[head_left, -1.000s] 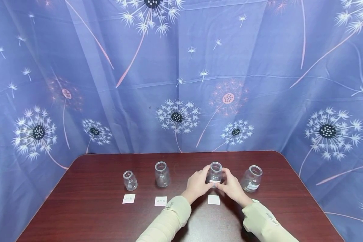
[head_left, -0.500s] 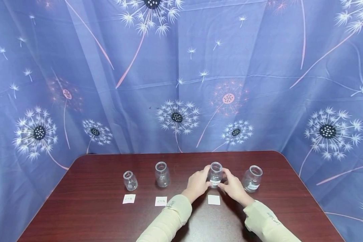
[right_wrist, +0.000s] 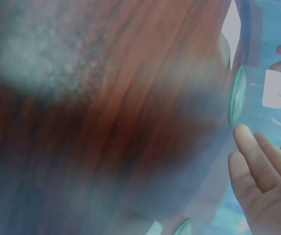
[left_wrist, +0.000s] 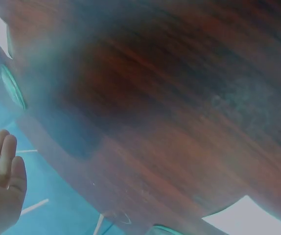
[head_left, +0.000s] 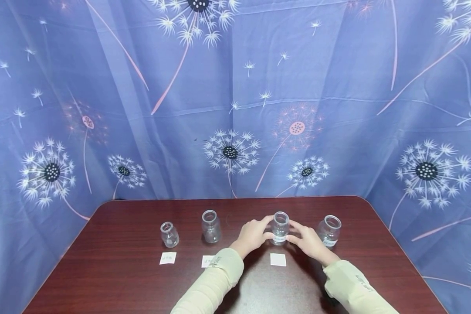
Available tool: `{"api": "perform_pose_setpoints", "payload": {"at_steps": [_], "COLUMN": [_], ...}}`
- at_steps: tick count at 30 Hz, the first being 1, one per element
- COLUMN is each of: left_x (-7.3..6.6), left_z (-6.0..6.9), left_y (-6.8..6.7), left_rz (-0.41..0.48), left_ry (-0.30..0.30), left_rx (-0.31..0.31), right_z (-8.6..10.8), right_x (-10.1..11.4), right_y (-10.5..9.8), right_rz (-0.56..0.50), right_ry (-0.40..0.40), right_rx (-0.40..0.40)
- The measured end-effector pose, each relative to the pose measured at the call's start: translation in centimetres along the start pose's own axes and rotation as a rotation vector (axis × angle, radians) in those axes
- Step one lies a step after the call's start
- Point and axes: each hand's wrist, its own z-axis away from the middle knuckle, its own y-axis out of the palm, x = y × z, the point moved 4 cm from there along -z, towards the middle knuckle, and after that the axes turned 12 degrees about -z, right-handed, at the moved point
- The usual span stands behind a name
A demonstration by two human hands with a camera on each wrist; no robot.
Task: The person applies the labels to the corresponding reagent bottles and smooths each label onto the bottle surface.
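Observation:
A clear glass jar (head_left: 280,226) with a white label low on its front stands upright between the two hands. My left hand (head_left: 252,235) is at its left side, thumb beside the label; its fingers look straight in the left wrist view (left_wrist: 3,181). From the right, my right hand (head_left: 311,243) has its fingers and thumb spread loosely beside the glass. In the right wrist view the labelled jar (right_wrist: 258,98) shows just above the relaxed fingers of that hand (right_wrist: 268,181). Whether any fingertip still touches the glass is hard to tell.
Right of the hands stands a wider labelled jar (head_left: 330,231), partly behind the right hand. Leftward are a jar (head_left: 211,226) and a smaller one (head_left: 170,234). White paper squares (head_left: 278,259) (head_left: 167,257) lie in front, one partly under the left sleeve (head_left: 223,270). A patterned curtain hangs behind.
Both thumbs have drawn apart from the jar's front, uncovering its label, and the grip has loosened. The right forearm has shifted rightward, the left slightly leftward.

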Motion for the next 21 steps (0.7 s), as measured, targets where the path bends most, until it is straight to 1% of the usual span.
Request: {"api": "perform_pose_setpoints", "payload": {"at_steps": [5,10,13,16,19,21], "left_x": [0.0,0.1,0.1,-0.1,-0.4,-0.6], "left_z": [-0.1,0.0,0.1,0.0,-0.2,-0.3], "left_y": [0.0,0.1,0.3,0.7,1.1,1.3], "left_rz": [-0.024,-0.046,-0.074,-0.121,-0.159,-0.178], "left_ry": [0.005,0.034,0.058,0.073,0.065,0.055], "left_rx": [-0.010,-0.038,-0.059,-0.074,-0.078,-0.067], "right_z": [0.0,0.1,0.1,0.1,0.1,0.0], "right_x": [0.0,0.0,0.0,-0.1,-0.2,-0.3], "right_y": [-0.1,0.0,0.1,0.3,0.4,0.6], "right_rz": [0.013,0.020,0.048,0.092,0.129,0.152], "right_ry": [-0.011,-0.010,-0.009,-0.022,-0.034,-0.034], "right_rx": [0.006,0.012,0.007,-0.007,-0.030,-0.042]}}
